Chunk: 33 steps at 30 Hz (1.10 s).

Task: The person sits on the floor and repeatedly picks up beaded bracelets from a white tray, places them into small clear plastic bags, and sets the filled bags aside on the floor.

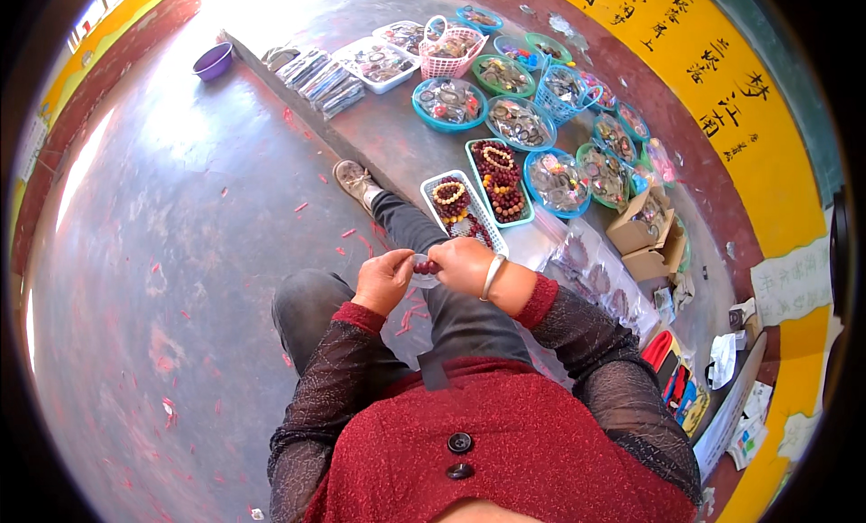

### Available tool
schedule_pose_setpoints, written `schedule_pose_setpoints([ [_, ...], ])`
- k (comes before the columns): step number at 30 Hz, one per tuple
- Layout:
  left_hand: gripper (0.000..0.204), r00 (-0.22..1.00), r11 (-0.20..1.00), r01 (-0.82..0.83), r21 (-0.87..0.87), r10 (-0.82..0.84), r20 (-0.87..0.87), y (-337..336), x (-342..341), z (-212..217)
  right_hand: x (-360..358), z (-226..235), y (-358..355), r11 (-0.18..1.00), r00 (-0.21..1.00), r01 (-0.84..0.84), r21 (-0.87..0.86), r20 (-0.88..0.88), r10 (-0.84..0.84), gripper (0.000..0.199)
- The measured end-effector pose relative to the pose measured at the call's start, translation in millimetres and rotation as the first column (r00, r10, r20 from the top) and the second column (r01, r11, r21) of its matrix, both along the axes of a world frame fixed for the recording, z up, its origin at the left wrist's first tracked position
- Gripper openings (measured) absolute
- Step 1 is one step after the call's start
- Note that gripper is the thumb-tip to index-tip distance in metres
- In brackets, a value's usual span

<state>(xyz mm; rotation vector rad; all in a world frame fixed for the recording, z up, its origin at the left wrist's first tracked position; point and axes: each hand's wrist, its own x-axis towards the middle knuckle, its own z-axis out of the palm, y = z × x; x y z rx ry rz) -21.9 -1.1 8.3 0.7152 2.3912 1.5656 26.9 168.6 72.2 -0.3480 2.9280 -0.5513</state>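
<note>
Above my lap, my left hand (382, 280) and my right hand (466, 264) are close together. Between them are dark red beads (425, 267), which look like a bracelet in a small clear plastic bag. The left fingers pinch one side of the bag. On the other side, my right fingers are closed around the beads' end; part of the beads is hidden there. Just beyond the hands stands a white basket (497, 238) with dark red and yellow bead bracelets. Beside it is a green-rimmed basket (518, 223) of similar bracelets.
Several round basins, such as a blue basin (574, 209), hold bagged trinkets at the right. A cardboard box (651, 260) and clear bags with bracelets (595, 275) lie nearer. Stacked packets (322, 81) and a purple basin (214, 63) are farther off. A low step edge (298, 108) crosses the floor.
</note>
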Motion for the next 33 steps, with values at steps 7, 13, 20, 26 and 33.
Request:
schedule_pose_setpoints([
  [7,0.019,0.997,0.996,0.052,0.069,-0.056,0.056,-1,-4,-4,-10,-10,-10,0.997,0.998,-0.025,-0.070,-0.059,0.021,0.011],
  [13,0.020,0.963,0.990,0.000,0.138,-0.037,0.265,-5,-8,-2,-12,-22,-17,0.976,0.994,-0.026,-0.215,-0.111,0.002,0.011],
  [20,0.020,0.905,0.975,-0.060,0.215,-0.038,0.424,-15,-13,4,-12,-1,-3,0.773,0.977,0.181,-0.607,0.024,-0.210,0.018],
  [26,0.020,0.850,0.927,-0.094,0.364,-0.116,0.514,-25,-13,23,15,-52,47,0.217,0.921,0.384,-0.897,0.357,-0.155,0.043],
  [33,0.022,0.629,0.768,-0.147,0.624,-0.415,0.658,-29,-5,41,40,-67,19,0.333,0.916,0.336,-0.881,0.388,0.102,0.060],
])
